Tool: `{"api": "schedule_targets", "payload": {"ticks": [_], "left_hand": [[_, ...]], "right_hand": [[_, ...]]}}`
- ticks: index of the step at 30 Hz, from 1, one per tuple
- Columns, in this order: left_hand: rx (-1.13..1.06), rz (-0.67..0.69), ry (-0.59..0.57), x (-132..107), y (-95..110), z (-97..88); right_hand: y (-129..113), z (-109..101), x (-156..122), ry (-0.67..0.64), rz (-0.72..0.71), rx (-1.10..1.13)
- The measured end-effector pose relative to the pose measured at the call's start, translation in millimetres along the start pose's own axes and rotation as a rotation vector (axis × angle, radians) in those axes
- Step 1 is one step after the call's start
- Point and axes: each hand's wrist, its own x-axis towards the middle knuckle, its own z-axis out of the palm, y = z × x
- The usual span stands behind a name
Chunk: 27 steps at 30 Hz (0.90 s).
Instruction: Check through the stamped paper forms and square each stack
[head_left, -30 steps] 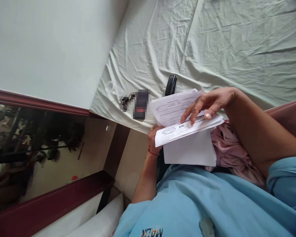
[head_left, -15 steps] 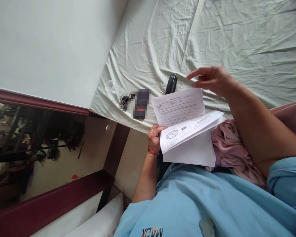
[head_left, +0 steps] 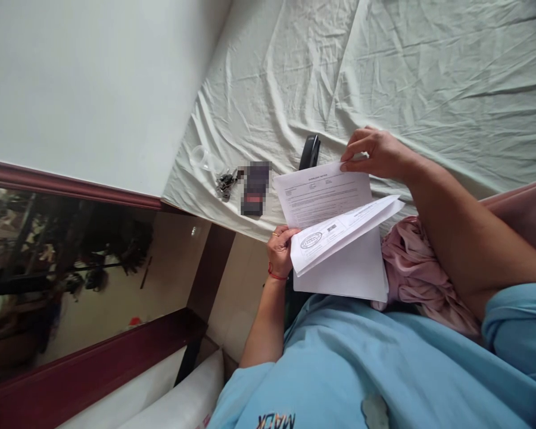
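Observation:
I hold a stack of printed white papers [head_left: 339, 238] over my lap, at the edge of a bed. My left hand [head_left: 280, 247], with a red thread round the wrist, grips the stack's left edge. My right hand [head_left: 377, 154] pinches the far right corner of the sheet lying furthest from me. A nearer sheet with a round stamp fans out loosely above the rest. A black stapler [head_left: 309, 152] lies on the sheet just beyond the papers, close to my right fingertips.
A pale green bedsheet [head_left: 406, 65] covers the bed ahead. Near its left edge lie a bunch of keys [head_left: 226, 183], a clear plastic bit [head_left: 202, 157] and a dark blurred object [head_left: 254, 187]. Pink cloth [head_left: 417, 271] bunches on my lap. A wall and floor lie left.
My right hand lifted off the stamped sheet, rose above the papers, then came down and pinched the far corner of the furthest sheet. My left hand kept its grip.

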Motion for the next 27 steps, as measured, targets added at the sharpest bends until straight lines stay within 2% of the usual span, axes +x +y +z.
{"api": "schedule_targets", "payload": {"ticks": [4, 12, 16, 18, 21, 23, 27], "left_hand": [[0.025, -0.012, 0.002, 0.2, 2.1, 0.7], [0.071, 0.010, 0.014, 0.3, 4.4, 0.5], [0.082, 0.028, 0.040, -1.0, 0.9, 1.6], [0.115, -0.025, 0.073, -2.4, -2.8, 3.6], [0.077, -0.126, 0.097, -4.2, -8.7, 8.0], [-0.012, -0.148, 0.107, -4.4, -11.2, 11.0], [-0.106, -0.154, 0.128, -3.7, -14.2, 14.7]], "right_hand": [[-5.0, -0.7, 0.0, 0.034, -0.040, -0.047], [-22.3, -9.9, -7.0, -0.034, 0.043, 0.038], [-28.8, -21.5, -11.4, -0.179, 0.065, 0.143], [-28.9, -27.6, -13.3, -0.248, 0.071, 0.156], [-25.8, -35.6, -15.2, -0.304, 0.077, 0.069], [-25.9, -40.2, -16.2, -0.330, 0.065, -0.017], [-44.3, -47.7, -19.5, -0.398, -0.008, -0.086]]}}
